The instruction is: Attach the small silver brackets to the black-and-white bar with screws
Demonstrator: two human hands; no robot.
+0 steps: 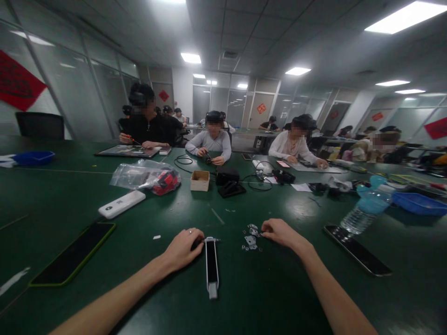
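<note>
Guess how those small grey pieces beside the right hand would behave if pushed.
The small grey pieces look metallic, so they're probably stiff. Being tiny next to the right hand, each is likely light and easily nudged. They lie in a loose cluster, so a push might scatter them, the flat ones probably sliding rather than rolling.

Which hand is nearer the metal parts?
Right. The right hand is at the right edge of the metal parts; the left hand is farther off, to their left.

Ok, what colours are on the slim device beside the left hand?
The slim device has a black middle and whitish rim; head view.
</note>
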